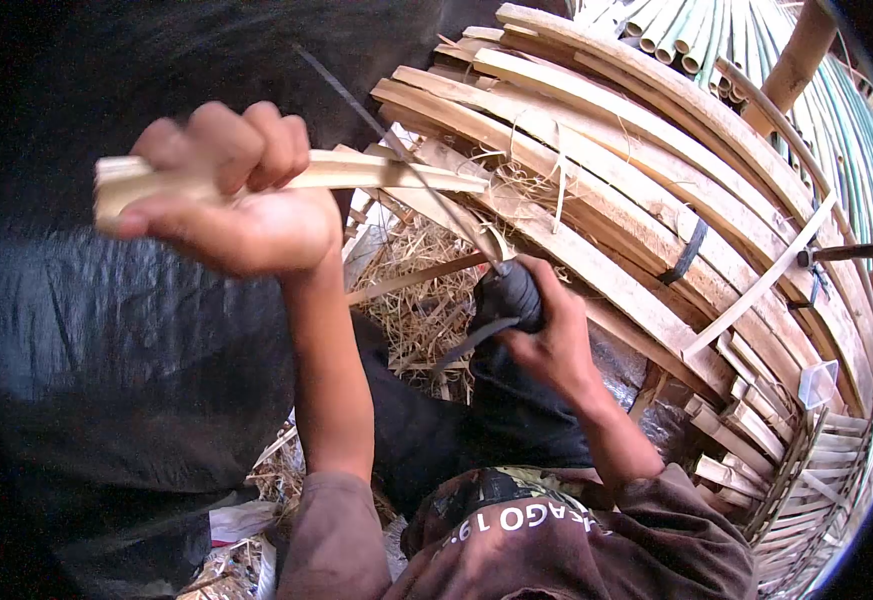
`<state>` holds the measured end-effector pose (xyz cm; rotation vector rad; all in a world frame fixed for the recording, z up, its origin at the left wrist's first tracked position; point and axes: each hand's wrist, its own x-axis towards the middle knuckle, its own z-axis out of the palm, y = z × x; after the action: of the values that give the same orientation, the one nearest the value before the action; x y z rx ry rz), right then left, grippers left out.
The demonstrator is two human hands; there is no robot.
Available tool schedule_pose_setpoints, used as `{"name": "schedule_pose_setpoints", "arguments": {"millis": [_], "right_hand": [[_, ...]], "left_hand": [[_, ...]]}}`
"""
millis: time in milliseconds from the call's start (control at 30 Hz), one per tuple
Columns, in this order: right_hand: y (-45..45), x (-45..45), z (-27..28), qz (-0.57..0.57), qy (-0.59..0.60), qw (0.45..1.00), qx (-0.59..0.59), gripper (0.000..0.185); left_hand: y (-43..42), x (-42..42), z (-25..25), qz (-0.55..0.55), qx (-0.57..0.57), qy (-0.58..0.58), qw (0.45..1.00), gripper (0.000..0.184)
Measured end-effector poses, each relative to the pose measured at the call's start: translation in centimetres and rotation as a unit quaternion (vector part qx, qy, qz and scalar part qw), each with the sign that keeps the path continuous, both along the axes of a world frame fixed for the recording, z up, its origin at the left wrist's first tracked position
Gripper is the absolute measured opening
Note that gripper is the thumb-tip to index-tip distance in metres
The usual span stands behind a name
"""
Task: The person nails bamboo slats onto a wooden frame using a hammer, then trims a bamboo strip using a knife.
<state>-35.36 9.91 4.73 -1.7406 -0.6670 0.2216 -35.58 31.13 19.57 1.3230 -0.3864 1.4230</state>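
Observation:
My left hand is wrapped round a pale split piece of bamboo or wood, which points to the right. In my right hand is the black-wrapped handle of a knife, with a loose black strip hanging from it. The long thin blade slants up to the left and crosses the pale piece near its right end. A curled shaving sits by the base of the blade.
Long wooden planks fill the right side. Shavings are heaped between the arms. Short split pieces and a woven basket lie lower right, near a clear plastic box. Green poles stand behind; black sheeting covers the left.

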Motion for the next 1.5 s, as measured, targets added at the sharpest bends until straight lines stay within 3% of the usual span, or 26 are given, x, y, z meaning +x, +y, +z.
{"name": "schedule_pose_setpoints", "arguments": {"millis": [100, 167, 267, 333, 500, 600, 667, 700, 767, 833, 933, 1000, 1067, 1167, 1233, 1300, 1333, 1400, 1500], "right_hand": [[-0.1, 0.9, -3.0, -0.026, -0.025, 0.998, -0.047, 0.058], [-0.9, 3.0, -8.1, -0.063, 0.063, 0.984, -0.157, 0.057], [-1.3, 3.9, -8.8, -0.077, 0.012, 0.981, -0.178, 0.059], [-1.5, 2.6, -4.4, -0.065, 0.004, 0.98, -0.189, 0.06], [-1.8, 0.5, -2.4, -0.009, -0.007, 0.999, -0.038, 0.06], [-2.8, 2.2, -7.8, -0.065, 0.054, 0.976, -0.202, 0.06], [-3.3, 2.9, -9.0, -0.08, 0.057, 0.967, -0.234, 0.06], [-3.2, 2.7, -7.8, -0.07, 0.046, 0.965, -0.247, 0.06], [-3.1, 1.7, -4.1, -0.062, 0.028, 0.973, -0.221, 0.064], [-3.3, 1.2, -4.8, -0.068, -0.022, 0.986, -0.151, 0.063], [-3.1, -0.1, -4.7, -0.049, -0.009, 0.993, -0.111, 0.061], [-3.6, 1.2, -9.2, -0.071, 0.014, 0.983, -0.168, 0.056], [-3.9, 2.3, -10.1, -0.093, 0.062, 0.959, -0.26, 0.053], [-3.5, 1.2, -5.8, -0.077, 0.034, 0.958, -0.273, 0.063], [-4.1, 1.6, -6.2, -0.082, 0.0, 0.961, -0.265, 0.065], [-4.2, 1.5, -7.4, -0.08, -0.007, 0.969, -0.236, 0.067], [-4.0, 1.4, -7.1, -0.074, 0.063, 0.969, -0.229, 0.065], [-3.5, 1.3, -9.2, -0.083, 0.092, 0.973, -0.194, 0.062], [-3.2, 1.5, -11.3, -0.08, 0.18, 0.971, -0.137, 0.054]], "left_hand": [[-0.2, -0.5, -0.1, 0.015, -0.026, -0.012, 0.999, 0.054], [0.1, -0.7, -0.2, 0.016, -0.02, -0.004, 1.0, 0.054], [0.0, 0.1, 0.2, 0.014, -0.01, -0.01, 1.0, 0.055], [-0.2, 0.2, 0.2, 0.033, 0.007, 0.001, 0.999, 0.054], [-0.3, 0.4, 0.3, 0.064, 0.003, -0.007, 0.998, 0.052], [0.3, -0.2, 0.1, 0.075, 0.005, -0.008, 0.997, 0.053], [0.5, -0.5, -0.2, -0.025, -0.006, -0.016, 1.0, 0.054], [0.4, -0.2, 0.0, -0.025, -0.005, -0.021, 0.999, 0.054], [-0.3, -0.1, 0.2, 0.072, -0.01, -0.016, 0.997, 0.055], [0.1, -0.2, 0.1, 0.048, -0.006, -0.016, 0.999, 0.055], [0.3, -0.2, 0.0, 0.098, -0.013, -0.009, 0.995, 0.055], [0.7, -0.5, -0.1, 0.108, -0.031, -0.005, 0.994, 0.055], [0.6, -0.8, -0.2, 0.091, -0.035, -0.005, 0.995, 0.056], [0.9, -0.9, -0.4, 0.053, -0.028, -0.004, 0.998, 0.057], [0.6, -0.3, 0.0, 0.132, -0.039, -0.016, 0.99, 0.056], [0.8, -0.5, -0.3, 0.061, -0.013, -0.025, 0.998, 0.055], [0.9, -0.5, -0.2, 0.057, -0.011, -0.026, 0.998, 0.054], [1.0, -0.3, -0.1, 0.05, -0.013, -0.022, 0.998, 0.054], [0.9, 0.0, 0.2, 0.122, -0.025, -0.001, 0.992, 0.052]]}}
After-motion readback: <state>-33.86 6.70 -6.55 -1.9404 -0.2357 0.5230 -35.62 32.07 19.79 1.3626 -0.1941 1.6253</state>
